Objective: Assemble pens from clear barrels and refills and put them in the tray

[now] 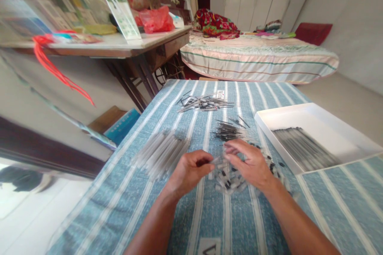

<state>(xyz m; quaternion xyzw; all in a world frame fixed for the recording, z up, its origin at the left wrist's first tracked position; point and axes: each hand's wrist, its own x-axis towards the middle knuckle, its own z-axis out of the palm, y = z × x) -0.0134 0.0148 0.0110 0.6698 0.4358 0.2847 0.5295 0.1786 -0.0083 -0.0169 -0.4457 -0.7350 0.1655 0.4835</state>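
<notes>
While the left hand [191,167] and the right hand [253,167] are held near each other at a pile of small clear-and-black pieces [229,181], the left grip is curled nearly closed and the right is slightly parted; whether anything is pinched cannot be told through the blur. From that pile, clear tubes [164,151] are laid at ten o'clock, dark rods [228,131] at twelve, and a white box [326,127] at two, all on the cloth-covered counter [185,219].
</notes>
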